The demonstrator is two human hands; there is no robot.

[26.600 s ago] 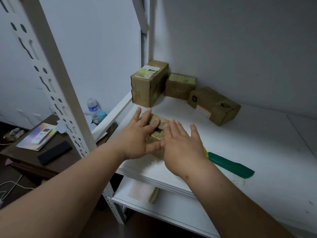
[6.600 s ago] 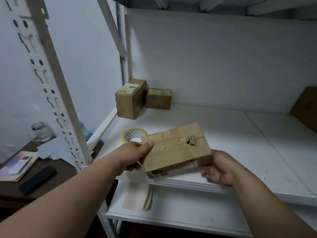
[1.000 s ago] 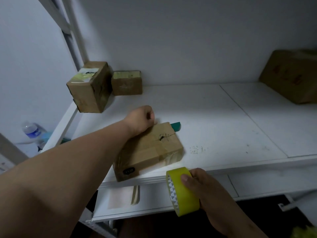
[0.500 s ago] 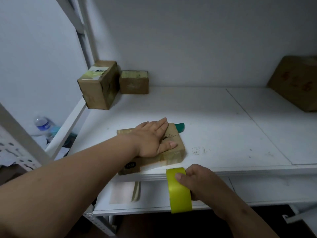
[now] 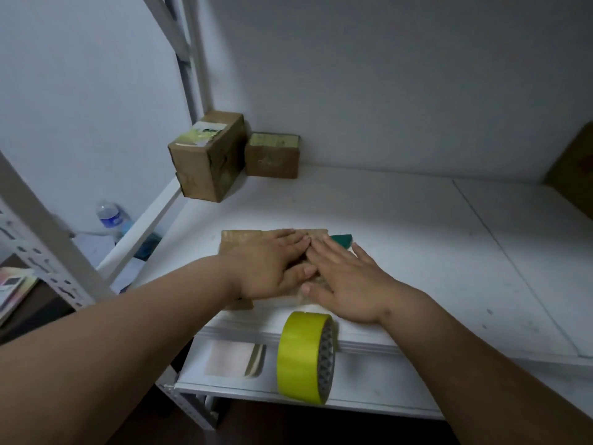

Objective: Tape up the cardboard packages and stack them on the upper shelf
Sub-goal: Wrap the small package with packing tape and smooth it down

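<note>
Near the front edge of the white shelf (image 5: pixel 417 239), a flat cardboard package (image 5: pixel 237 240) is being pressed down under both hands. It is lying flat on the board, mostly hidden, with only its far left corner and a sliver of its near side being shown. The left hand (image 5: pixel 272 268) is being laid across it with fingers straight and together, holding nothing; the right hand (image 5: pixel 346 281) is being spread flat just beside it, fingers splayed, fingertips touching those of the left, likewise holding nothing. A strip of tape is probably being smoothed along the seam, though the seam itself is being covered by the palms.

Below the shelf lip, a yellow tape roll (image 5: pixel 301 354) is being seen on edge, gripped by neither hand; whether it is dangling from a strip stuck to the package or resting on the lower shelf (image 5: pixel 369 380) cannot be told. If dangling, its weight could be peeling the fresh strip loose, or it could drop once the tape is cut.

A green tool (image 5: pixel 341 240) is being partly hidden behind the right fingers. Two taped boxes (image 5: pixel 208 155) are being kept in the back left corner, touching each other, well apart from the work. A large carton (image 5: pixel 574 178) is being cropped at the right edge. A water bottle (image 5: pixel 109 215) is standing beyond the frame, lower left.
</note>
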